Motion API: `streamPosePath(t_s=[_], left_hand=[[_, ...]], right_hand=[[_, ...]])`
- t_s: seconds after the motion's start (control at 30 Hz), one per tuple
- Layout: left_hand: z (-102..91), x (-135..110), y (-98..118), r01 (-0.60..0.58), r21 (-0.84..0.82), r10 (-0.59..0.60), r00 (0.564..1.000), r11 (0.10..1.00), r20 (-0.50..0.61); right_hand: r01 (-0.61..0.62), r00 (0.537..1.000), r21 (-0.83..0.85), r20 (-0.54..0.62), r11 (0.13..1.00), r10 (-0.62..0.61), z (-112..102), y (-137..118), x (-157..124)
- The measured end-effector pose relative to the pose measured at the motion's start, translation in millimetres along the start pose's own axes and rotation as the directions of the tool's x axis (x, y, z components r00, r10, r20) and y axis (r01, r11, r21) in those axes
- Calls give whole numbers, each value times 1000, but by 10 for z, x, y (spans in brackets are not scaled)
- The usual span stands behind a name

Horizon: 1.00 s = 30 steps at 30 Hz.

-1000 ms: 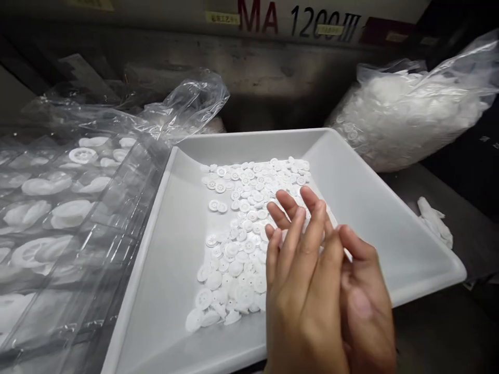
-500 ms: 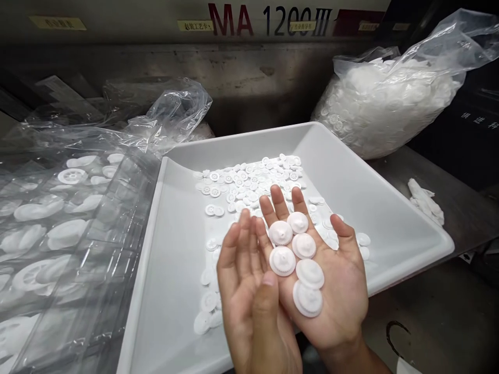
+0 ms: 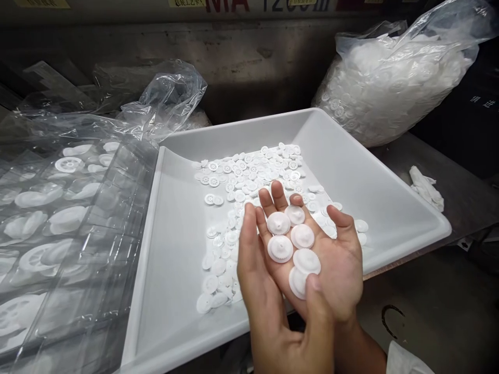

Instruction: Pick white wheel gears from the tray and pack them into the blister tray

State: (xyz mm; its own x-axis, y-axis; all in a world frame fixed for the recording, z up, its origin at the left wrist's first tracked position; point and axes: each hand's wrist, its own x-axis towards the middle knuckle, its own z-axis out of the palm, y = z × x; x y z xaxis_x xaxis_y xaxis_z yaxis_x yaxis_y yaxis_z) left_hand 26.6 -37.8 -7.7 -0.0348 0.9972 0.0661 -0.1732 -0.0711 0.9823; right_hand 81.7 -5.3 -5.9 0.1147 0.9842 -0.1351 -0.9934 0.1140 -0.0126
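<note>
Several white plastic gears [image 3: 279,249] lie on the upturned palm and fingers of my right hand [image 3: 339,275], some overlapping. Most show a small raised hub at the centre. The fingers of this hand are slightly curled, with its thumb held out to the right. Close against its left side is my left hand [image 3: 273,311], turned on edge with fingers straight and thumb apart. The left thumb tip touches the lowest gear. Beneath both hands, a large white tray [image 3: 146,270] holds many loose gears [image 3: 245,179], spread over its floor.
Clear plastic blister trays [image 3: 74,218] with white parts stand on the left. A crumpled clear bag [image 3: 167,98] lies behind them. At the back right leans a full plastic bag [image 3: 393,83] of white parts. A white glove or cloth [image 3: 427,188] rests right of the tray.
My left hand has moved right and turned more on edge, its thumb coming onto the lowest gear. The gears remain on my right palm. The view has tilted slightly downward.
</note>
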Motion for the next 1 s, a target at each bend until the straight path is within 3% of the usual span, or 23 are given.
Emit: streamPosePath(t_s=[0.1,0.23,0.4,0.57,0.67,0.8,0.9,1.0], left_hand=[[8,-45,4,-11,90,10,1000,996,12],[-7,-32,20,3,40,-2,1000,999,-9],[17,-45,5,-28,-116,20,997,993,-74],[54,-38,-1,54,-344,-94,991,937,-100],[50,34,38,186,-535,-271,959,824,-83],[30,162,86,355,-712,-499,867,606,8],[10,234,89,447,-776,-591,798,445,120],[-15,274,93,447,-842,-677,722,303,140]], right_hand=[[19,999,-16,-28,1000,-20,-7,6,0],[61,998,-93,5,994,-61,-46,47,-12],[98,993,-134,72,986,-89,-85,75,-35],[112,992,-223,83,968,-96,-70,57,-58],[183,983,-413,105,892,-153,-46,75,-103],[339,940,-661,208,670,-271,-10,134,-177],[416,904,-747,281,518,-321,31,172,-188],[482,866,-764,343,429,-363,68,196,-162]])
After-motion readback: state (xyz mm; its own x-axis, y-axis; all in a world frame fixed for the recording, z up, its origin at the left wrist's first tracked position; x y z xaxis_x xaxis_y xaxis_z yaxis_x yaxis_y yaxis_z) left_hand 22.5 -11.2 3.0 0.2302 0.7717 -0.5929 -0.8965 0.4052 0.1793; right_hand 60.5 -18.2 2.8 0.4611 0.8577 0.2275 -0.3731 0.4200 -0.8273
